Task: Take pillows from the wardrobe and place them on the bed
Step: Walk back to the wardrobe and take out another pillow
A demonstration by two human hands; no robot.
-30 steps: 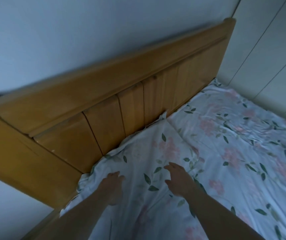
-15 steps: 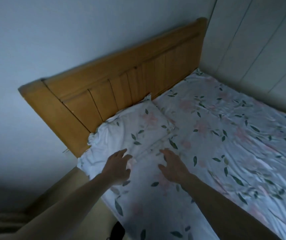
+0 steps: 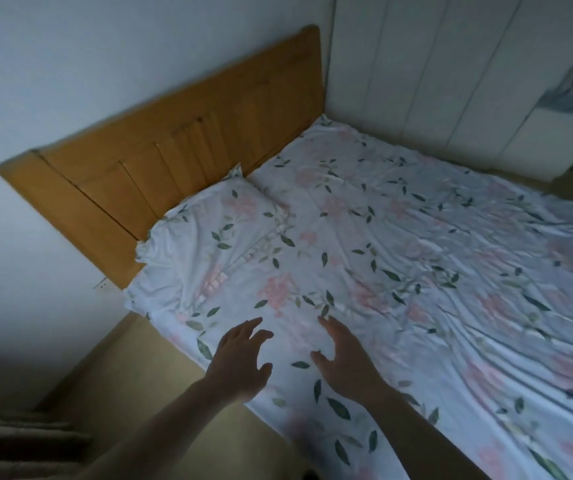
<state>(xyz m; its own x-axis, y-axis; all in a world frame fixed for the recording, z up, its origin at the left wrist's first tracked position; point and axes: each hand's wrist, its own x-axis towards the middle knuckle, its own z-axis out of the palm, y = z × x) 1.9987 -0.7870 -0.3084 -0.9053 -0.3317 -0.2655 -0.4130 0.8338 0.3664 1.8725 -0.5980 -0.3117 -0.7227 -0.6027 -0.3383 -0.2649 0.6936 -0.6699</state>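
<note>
A white floral-print pillow [image 3: 215, 233] lies at the head of the wrinkled floral-sheeted bed [image 3: 451, 271], against the slatted wooden headboard [image 3: 160, 157] (pale walls behind). The left hand [image 3: 240, 358] and right hand [image 3: 345, 362] hover empty, fingers spread.

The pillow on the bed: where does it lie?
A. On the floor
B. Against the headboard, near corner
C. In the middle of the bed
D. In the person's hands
B: the pillow rests against the headboard at the bed's near corner; both hands are open and hold nothing.
</note>
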